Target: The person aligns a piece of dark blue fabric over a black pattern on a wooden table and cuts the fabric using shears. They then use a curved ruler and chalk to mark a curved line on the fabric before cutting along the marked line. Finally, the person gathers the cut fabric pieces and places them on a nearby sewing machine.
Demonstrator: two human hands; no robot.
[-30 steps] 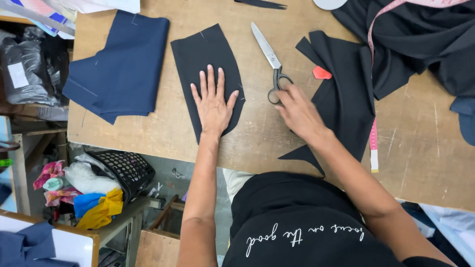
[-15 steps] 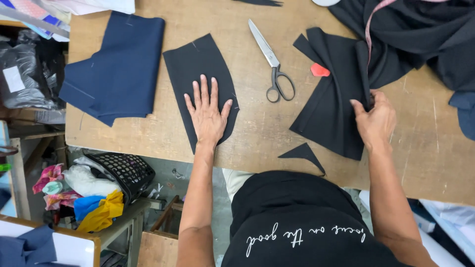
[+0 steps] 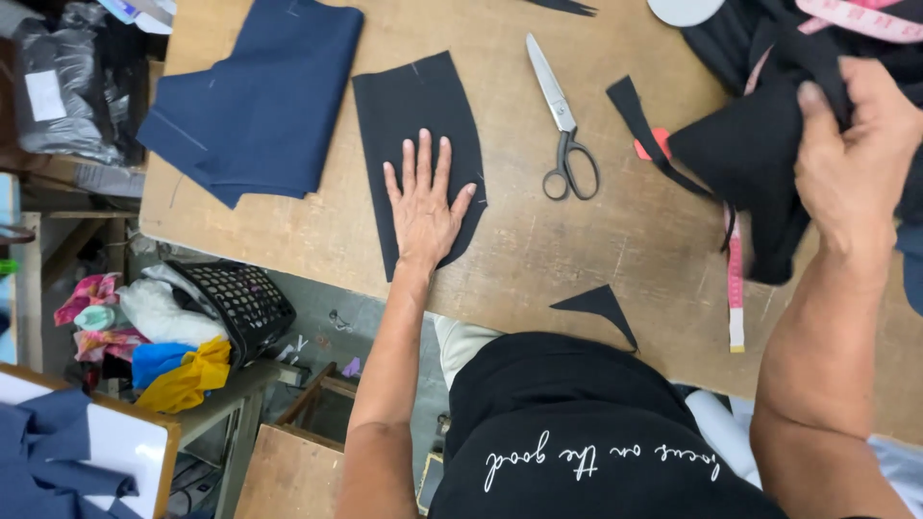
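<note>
The left hand lies flat, fingers spread, on a cut black fabric panel that rests on the wooden desk; its grip is wide open and only presses, holding nothing. The right hand is closed on a bunched black cloth, lifted clear of the desk, with a thin strip hanging from the bundle's near side.

Taking the scissors as landmark: they lie closed on the desk, blades pointing away from the person. The flat panel is just to their left, apart from them. The bunched cloth is to their right, and a small red-orange object, perhaps tailor's chalk, peeks out beside it. A pink measuring tape runs down the desk right of the scissors, below the bundle. A small black triangular offcut sits nearer the person than the scissors. A folded navy fabric lies well to the left, beyond the panel. A black mesh basket with colourful scraps stands on the floor below the desk edge.

Both black pieces look light, soft and limp; they should fold and slide easily on the smooth wood. The flat panel seems best pinched at an edge or corner, or steadied with a flat palm; the bundle needs a full-hand gather, as loose folds will droop.
</note>
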